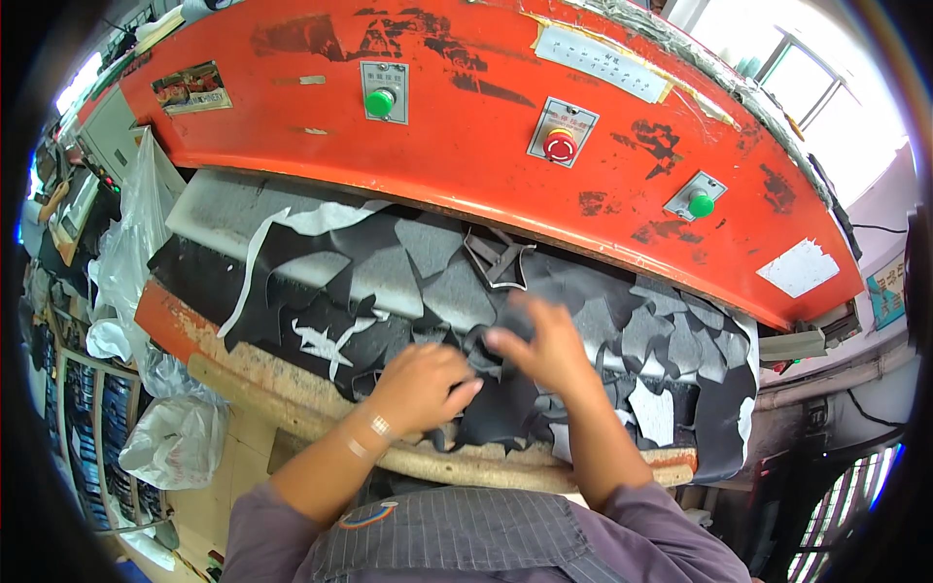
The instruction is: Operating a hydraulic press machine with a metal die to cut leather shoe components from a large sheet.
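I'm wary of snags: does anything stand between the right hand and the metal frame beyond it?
Nothing visible stands between the right hand and the metal frame; only dark sheet material lies around there. Blur leaves unclear whether that hand holds some of it.

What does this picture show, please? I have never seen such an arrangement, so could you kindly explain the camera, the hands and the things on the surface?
There is no robot here, only a person's bare hands. A wide camera on the person's head looks down, which makes straight edges bend. The left hand and the right hand are over a surface covered with dark sheet material, cut in many places, and white scraps. Beyond the right hand is a metal frame. Behind stands a red machine panel with two green buttons and one red button. The right hand seems to touch dark material, but blur hides whether either hand holds anything.
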Demonstrator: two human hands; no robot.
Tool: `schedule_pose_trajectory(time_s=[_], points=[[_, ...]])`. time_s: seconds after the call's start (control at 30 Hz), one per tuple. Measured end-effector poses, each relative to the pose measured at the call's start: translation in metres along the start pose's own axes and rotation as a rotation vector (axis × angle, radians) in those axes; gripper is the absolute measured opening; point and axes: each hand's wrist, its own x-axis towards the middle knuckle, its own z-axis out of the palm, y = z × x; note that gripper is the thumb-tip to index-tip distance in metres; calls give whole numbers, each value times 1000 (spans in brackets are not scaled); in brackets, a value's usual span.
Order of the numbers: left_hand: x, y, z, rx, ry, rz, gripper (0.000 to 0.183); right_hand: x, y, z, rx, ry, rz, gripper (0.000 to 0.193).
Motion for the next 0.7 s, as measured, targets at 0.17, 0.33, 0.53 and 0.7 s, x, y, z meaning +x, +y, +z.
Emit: schedule_pose_trajectory(time_s=[0.17, 0.33, 0.53, 0.7], points=[[77, -56, 72, 263, 91, -102, 35, 120, 27, 34, -341, -53, 179, 83], [80, -70, 78, 252, 84, -81, 44, 145, 91, 27, 57, 71, -55, 67], [83, -74, 82, 198, 48, -54, 46, 90, 160, -13, 1608, 281, 1, 80], [100, -44, 75, -637, 48, -289, 62, 25, 142, -6, 1441, 144, 110, 85]])
